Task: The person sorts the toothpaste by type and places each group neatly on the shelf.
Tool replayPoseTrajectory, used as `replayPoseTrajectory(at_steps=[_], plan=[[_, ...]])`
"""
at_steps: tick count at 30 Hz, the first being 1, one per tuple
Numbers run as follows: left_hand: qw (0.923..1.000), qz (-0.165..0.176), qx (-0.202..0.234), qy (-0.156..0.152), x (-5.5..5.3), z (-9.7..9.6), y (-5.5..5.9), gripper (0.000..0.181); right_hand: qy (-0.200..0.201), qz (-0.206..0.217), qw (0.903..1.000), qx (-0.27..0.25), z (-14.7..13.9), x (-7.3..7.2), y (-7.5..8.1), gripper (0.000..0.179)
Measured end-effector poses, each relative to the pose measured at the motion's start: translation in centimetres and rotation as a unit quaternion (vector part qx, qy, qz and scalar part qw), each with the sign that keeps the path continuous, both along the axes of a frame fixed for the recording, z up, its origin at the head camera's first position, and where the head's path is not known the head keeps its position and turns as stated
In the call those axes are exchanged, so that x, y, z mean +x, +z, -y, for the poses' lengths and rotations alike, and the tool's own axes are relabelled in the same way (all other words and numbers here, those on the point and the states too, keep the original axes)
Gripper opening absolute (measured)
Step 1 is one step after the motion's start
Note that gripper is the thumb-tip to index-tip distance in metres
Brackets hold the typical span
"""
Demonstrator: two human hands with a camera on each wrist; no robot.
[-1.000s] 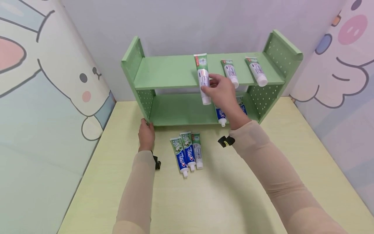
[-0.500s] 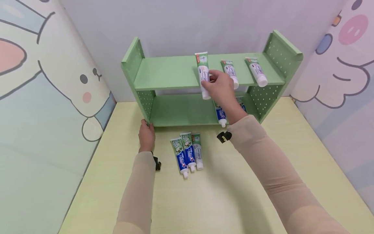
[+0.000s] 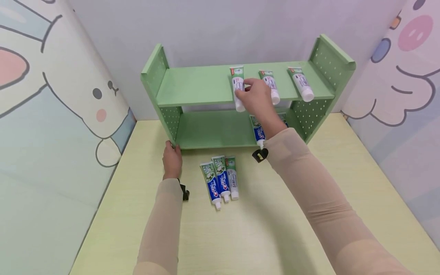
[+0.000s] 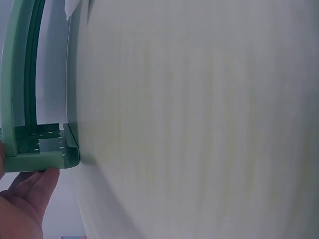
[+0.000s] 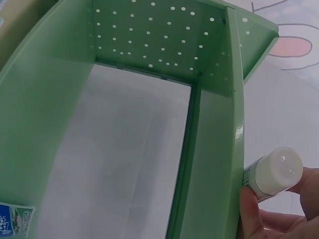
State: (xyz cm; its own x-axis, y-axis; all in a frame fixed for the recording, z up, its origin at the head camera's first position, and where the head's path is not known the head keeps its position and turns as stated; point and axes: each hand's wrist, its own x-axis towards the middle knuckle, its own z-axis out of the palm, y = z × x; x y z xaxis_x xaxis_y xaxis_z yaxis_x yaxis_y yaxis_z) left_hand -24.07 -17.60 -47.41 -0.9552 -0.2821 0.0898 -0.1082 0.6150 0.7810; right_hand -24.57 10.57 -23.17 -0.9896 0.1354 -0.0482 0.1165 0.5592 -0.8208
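My right hand point(image 3: 256, 94) pinches a white and green toothpaste tube point(image 3: 238, 84) between thumb and fingers at the upper board. The tube's white cap point(image 5: 285, 169) juts past the board's front edge in the right wrist view. My left hand point(image 3: 172, 159) grips the lower front corner of the green shelf's side panel point(image 4: 37, 162). To the right, two similar tubes point(image 3: 301, 84) lie on the upper board, caps forward. On the table in front, two blue and green toothpaste tubes point(image 3: 211, 184) and one white and green tube point(image 3: 232, 178) lie side by side.
Blue and green tubes point(image 3: 258, 130) lie on the lower board point(image 3: 213, 128), partly hidden by my right arm. Perforated panels point(image 3: 333, 63) close both ends of the shelf. Walls with cartoon animals point(image 3: 79, 76) flank the pale table point(image 3: 220, 236).
My right hand has lowered the tube and moved it slightly back, from in front of the upper board onto it. My left hand keeps its place at the shelf corner.
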Motion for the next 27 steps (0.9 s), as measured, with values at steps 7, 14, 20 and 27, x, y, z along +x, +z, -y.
replayPoseTrajectory(at_steps=[7,14,20,27], plan=[[1.0,0.004,0.004,-0.001,-0.04,-0.03,-0.12,0.036,0.001,0.001,0.9988,0.048,0.08,-0.42,0.41,0.054],[1.0,0.004,0.007,-0.003,-0.05,0.04,-0.16,0.037,-0.001,0.019,0.9972,0.072,0.26,-0.74,0.61,0.051],[1.0,0.002,0.006,0.0,0.04,0.07,-0.21,0.036,0.003,0.016,0.9967,0.079,0.29,-0.68,0.73,0.048],[1.0,-0.004,0.006,-0.001,0.14,0.01,-0.21,0.034,-0.003,0.022,0.9963,0.083,0.38,-0.62,0.78,0.048]])
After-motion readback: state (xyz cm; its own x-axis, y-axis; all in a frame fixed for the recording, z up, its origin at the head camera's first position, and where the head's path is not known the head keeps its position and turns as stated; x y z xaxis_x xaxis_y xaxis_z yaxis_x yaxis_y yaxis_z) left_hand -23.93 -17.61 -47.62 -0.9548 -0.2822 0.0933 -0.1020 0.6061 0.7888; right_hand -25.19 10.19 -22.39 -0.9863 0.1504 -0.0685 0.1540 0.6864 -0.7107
